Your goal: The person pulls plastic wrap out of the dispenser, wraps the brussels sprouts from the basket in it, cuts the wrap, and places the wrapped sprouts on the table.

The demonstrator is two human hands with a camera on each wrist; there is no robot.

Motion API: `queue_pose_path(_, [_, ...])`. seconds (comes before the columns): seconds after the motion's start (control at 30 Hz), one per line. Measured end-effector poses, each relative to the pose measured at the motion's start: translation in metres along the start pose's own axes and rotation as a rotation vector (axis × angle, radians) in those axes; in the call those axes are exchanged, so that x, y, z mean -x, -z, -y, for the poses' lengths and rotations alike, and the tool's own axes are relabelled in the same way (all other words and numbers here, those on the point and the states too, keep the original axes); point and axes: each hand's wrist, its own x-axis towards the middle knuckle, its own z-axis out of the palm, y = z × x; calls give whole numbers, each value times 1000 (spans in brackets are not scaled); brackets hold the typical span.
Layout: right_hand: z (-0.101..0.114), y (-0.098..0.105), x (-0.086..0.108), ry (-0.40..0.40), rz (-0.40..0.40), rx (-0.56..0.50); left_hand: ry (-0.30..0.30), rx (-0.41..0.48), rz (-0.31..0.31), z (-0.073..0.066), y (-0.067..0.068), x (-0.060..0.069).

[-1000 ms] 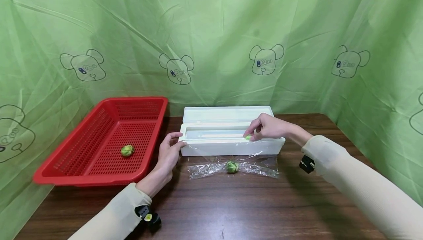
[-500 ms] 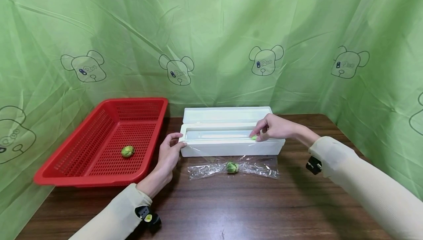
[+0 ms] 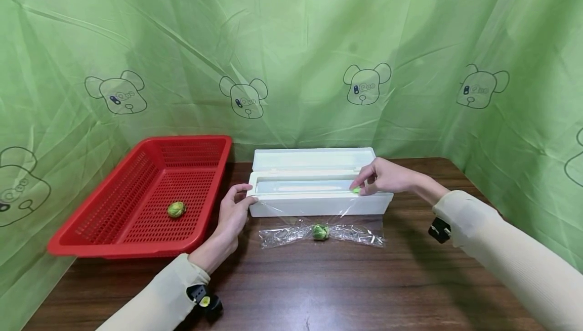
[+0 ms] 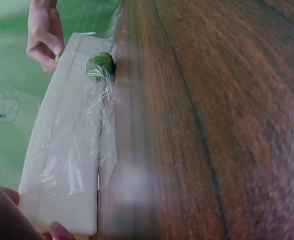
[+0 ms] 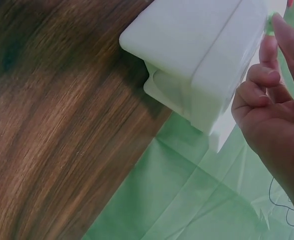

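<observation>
A long white cling film dispenser [image 3: 314, 207] lies on the table in the head view, its lid [image 3: 314, 159] tipped back. My left hand [image 3: 231, 215] grips the dispenser's left end, thumb in front and fingers behind. Near the right end of the front rail, my right hand [image 3: 388, 176] pinches a small green slide cutter [image 3: 356, 190] between thumb and fingertips; the fingers partly cover it. Clear cling film [image 3: 284, 235] hangs over the dispenser's front onto the table. A Brussels sprout [image 3: 320, 232] sits wrapped in the film's middle, also visible in the left wrist view.
At the left stands a red perforated basket [image 3: 200, 242] with another Brussels sprout [image 3: 176, 209] in it. A brown wooden table [image 3: 291, 290] carries everything. Green cloth [image 3: 300, 42] with printed bear heads closes off the back and sides.
My right hand has slid the green cutter rightward along the dispenser's rail. My left hand keeps its grip on the left end, and the wrapped sprout stays where it was.
</observation>
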Motion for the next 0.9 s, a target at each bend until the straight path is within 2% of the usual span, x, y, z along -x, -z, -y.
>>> queue_pose_path(0.57, [-13, 11, 26, -46, -62, 24, -2, 2, 1, 1, 0, 0])
queue_pose_path(0.9, [-21, 16, 37, -42, -80, 26, 16, -7, 4, 2, 0, -3])
